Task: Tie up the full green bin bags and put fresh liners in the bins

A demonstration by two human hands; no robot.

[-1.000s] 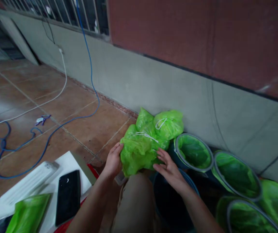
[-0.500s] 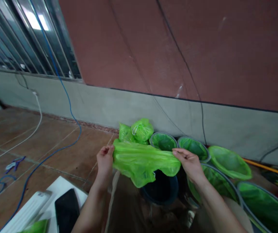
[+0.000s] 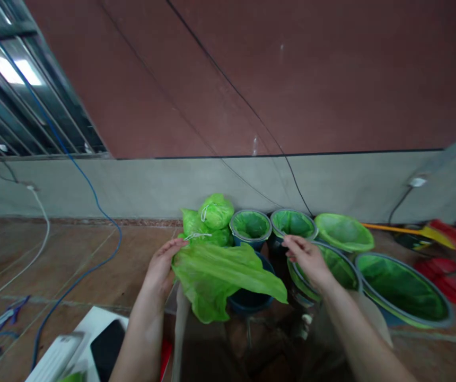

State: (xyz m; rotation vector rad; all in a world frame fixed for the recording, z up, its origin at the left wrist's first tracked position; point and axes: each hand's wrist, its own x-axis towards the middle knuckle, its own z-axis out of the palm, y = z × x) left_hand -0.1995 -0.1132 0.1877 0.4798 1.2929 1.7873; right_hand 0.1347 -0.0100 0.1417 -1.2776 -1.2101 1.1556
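Observation:
A thin green plastic bag [image 3: 228, 276] hangs from my left hand [image 3: 165, 265], whose thumb and fingers pinch its upper left edge. The bag's right end droops loose below my right hand [image 3: 307, 260]. That hand's fingers are drawn together, and I see nothing between them. Under the bag stands a dark bucket [image 3: 250, 302], partly covered by it. Just beyond, tied green bags [image 3: 216, 212] with white strings lie against the wall.
Several green-lined bins [image 3: 251, 225] stand along the wall and to the right, with a large lined bin [image 3: 405, 289]. A phone [image 3: 107, 347] lies on a white box at lower left. A blue cable [image 3: 55, 297] crosses the tiled floor. Red dustpans [image 3: 450, 281] lie at far right.
The bag was stretched between both hands. Its right end has come away from my right hand and sags. The view has turned toward the right.

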